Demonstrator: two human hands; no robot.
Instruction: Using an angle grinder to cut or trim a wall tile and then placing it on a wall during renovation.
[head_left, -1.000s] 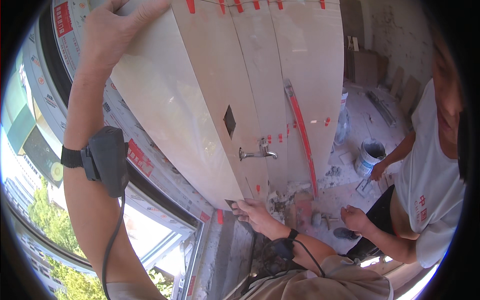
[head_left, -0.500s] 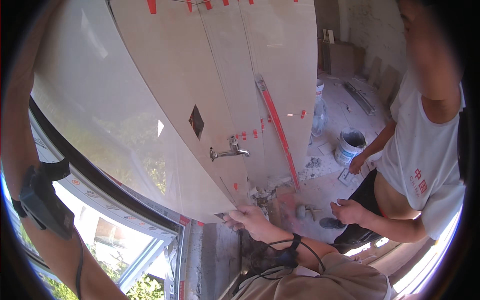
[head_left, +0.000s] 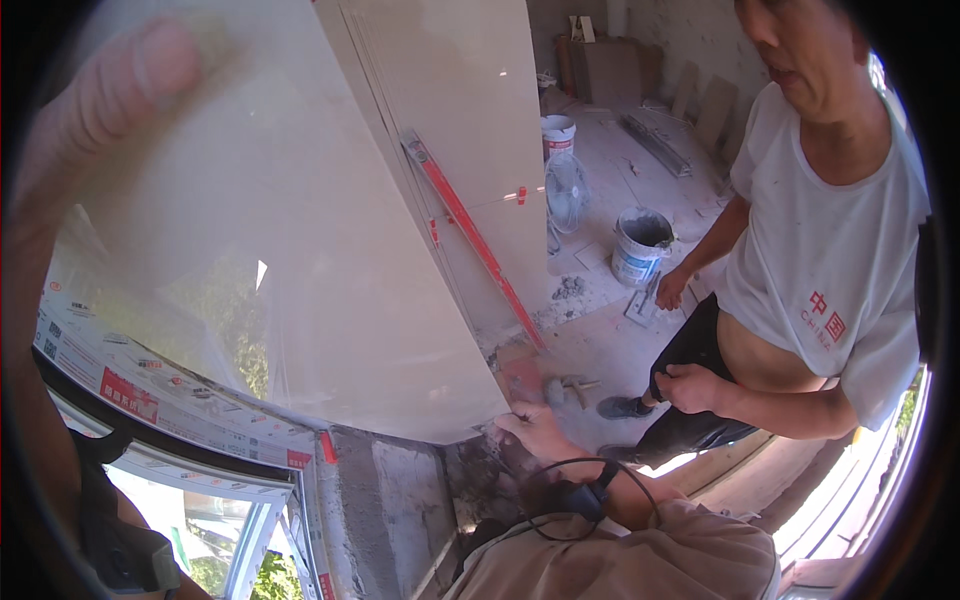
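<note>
A large glossy cream wall tile [head_left: 330, 290] slants across the left and middle of the view, in front of the tiled wall. My right hand [head_left: 538, 432] is closed on its lower right corner, thumb on the face and the other fingers mostly hidden. At the upper left, my left hand [head_left: 125, 85] has its thumb laid over the tile's face; it is blurred and its other fingers are out of sight. Behind the tile's right edge, a red spirit level [head_left: 475, 235] leans against the wall tiles [head_left: 455, 90], near red levelling wedges [head_left: 521, 195].
At the right a co-worker [head_left: 820, 220] in a white shirt stands close, one hand near a flat trowel [head_left: 642, 306]. A mortar bucket [head_left: 636, 262], a hammer [head_left: 575, 385] and rubble lie on the floor. Below the tile runs a window frame [head_left: 180, 395] and rough sill [head_left: 385, 500].
The tile has moved right across the wall and now hides the tap and the diamond-shaped cut-out. My left hand has come into view, and the whole view has shifted.
</note>
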